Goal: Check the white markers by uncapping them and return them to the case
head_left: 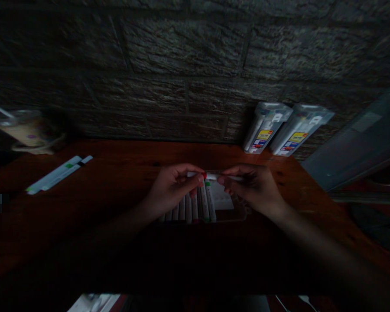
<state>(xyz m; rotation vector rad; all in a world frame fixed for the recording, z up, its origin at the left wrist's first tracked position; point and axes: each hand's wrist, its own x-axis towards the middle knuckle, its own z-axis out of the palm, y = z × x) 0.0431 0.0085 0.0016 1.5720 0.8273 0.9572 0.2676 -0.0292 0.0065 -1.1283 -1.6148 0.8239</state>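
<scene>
Between my two hands a white marker (pixel 211 177) with a red band is held level. My left hand (pixel 173 187) pinches its left end beside the red band. On the other end, the fingers of my right hand (pixel 254 184) are closed around the white barrel. Just below lies a clear plastic case (pixel 246 213) with a row of white markers (pixel 186 209) in it, some with green or red ends. My left hand hides the upper part of that row. A pale sheet (pixel 223 198) shows in the case's right part.
Two clear marker boxes (pixel 261 132) with yellow labels stand against the brick wall (pixel 182 52) at the back right. Two or so white markers (pixel 56 175) lie on the wooden table (pixel 117 160) at left. A drink cup (pixel 24 128) with a straw stands at far left.
</scene>
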